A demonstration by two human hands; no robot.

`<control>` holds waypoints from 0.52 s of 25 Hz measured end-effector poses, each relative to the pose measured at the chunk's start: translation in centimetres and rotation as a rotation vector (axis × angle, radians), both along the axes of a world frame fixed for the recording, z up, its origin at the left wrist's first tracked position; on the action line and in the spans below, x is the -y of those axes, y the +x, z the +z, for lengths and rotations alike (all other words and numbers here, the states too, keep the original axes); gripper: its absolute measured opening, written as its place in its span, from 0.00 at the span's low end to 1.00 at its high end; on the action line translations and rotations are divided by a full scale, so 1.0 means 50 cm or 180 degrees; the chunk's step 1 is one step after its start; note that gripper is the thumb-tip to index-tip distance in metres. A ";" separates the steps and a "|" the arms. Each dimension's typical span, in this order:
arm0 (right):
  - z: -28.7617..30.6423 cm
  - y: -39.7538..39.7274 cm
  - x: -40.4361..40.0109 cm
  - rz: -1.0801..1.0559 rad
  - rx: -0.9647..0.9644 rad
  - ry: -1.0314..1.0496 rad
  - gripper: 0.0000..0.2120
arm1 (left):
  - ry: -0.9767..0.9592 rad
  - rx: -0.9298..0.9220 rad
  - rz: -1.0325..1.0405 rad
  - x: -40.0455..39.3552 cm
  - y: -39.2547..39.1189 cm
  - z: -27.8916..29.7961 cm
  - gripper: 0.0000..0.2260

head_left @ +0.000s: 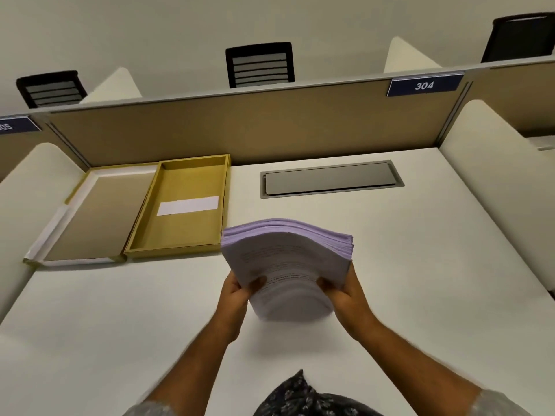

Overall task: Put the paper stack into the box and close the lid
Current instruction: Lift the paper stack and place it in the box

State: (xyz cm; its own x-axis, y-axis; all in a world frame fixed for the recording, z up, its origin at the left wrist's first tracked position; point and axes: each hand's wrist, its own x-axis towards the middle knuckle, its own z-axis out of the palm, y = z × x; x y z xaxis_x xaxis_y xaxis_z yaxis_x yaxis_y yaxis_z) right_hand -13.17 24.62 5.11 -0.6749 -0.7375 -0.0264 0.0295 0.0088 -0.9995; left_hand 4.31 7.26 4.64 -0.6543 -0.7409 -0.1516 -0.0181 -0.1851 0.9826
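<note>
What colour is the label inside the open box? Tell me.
White, a plain strip on the mustard-yellow floor of the box; the head view shows it.

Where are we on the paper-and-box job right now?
Done: the box lies open, its lid flat beside it. In hand: the left hand and right hand hold the paper stack above the desk, right of the box. Left: lay the stack inside, then close the lid.

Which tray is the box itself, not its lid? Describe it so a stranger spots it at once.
Start at the tan partition behind the white desk. Two flat trays lie below its left end. The box is the right one, mustard yellow with a white label inside; the lid beside it is duller brown, white-edged.
</note>
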 end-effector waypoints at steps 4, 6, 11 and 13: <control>-0.024 -0.028 -0.001 0.0230 0.0004 0.0216 0.27 | -0.0110 0.0474 -0.0009 -0.025 0.006 -0.042 0.17; -0.051 -0.043 -0.008 0.0433 -0.0201 0.0368 0.26 | -0.0049 0.0677 0.0007 -0.041 0.009 -0.076 0.15; -0.127 -0.058 -0.023 0.0547 -0.0816 0.1209 0.26 | -0.0212 0.0968 0.0399 -0.070 0.001 -0.134 0.11; -0.143 -0.061 -0.025 0.0510 -0.0995 0.1286 0.26 | -0.0274 0.0969 0.0473 -0.072 -0.001 -0.141 0.10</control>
